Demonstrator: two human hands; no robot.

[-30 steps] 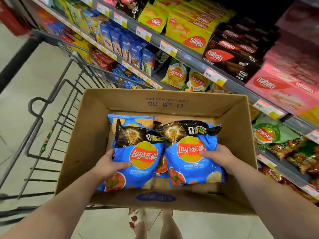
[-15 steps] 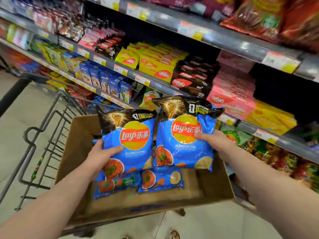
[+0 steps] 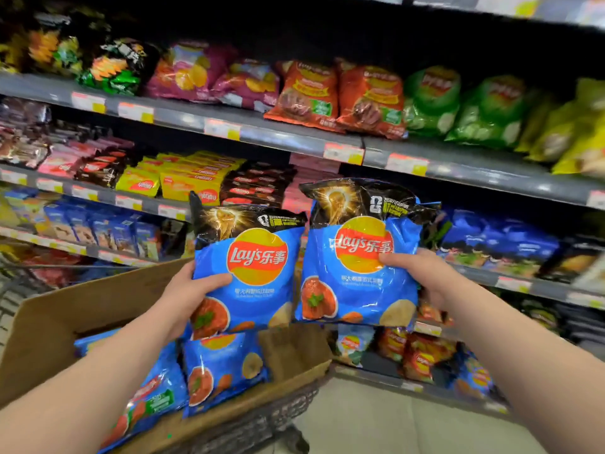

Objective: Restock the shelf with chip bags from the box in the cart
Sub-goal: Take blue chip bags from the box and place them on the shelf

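I hold two blue Lay's chip bags with black tops upright in front of the shelves. My left hand (image 3: 188,291) grips the left chip bag (image 3: 253,270) by its left edge. My right hand (image 3: 422,275) grips the right chip bag (image 3: 357,257) by its right edge, a little higher. Below them the cardboard box (image 3: 78,306) sits in the cart and holds more blue chip bags (image 3: 222,371). To the right, at hand height, a grey shelf (image 3: 514,283) carries matching blue bags (image 3: 497,240).
An upper shelf (image 3: 294,136) holds red, green, yellow and pink chip bags. Yellow, black and pink biscuit boxes (image 3: 183,178) fill the middle left shelf. The cart's wire rim (image 3: 268,417) runs under the box. Pale floor lies at the bottom right.
Both hands have lifted the two bags out of the box and up toward the shelves. My view has swung up and to the right, so the box now lies at the lower left.
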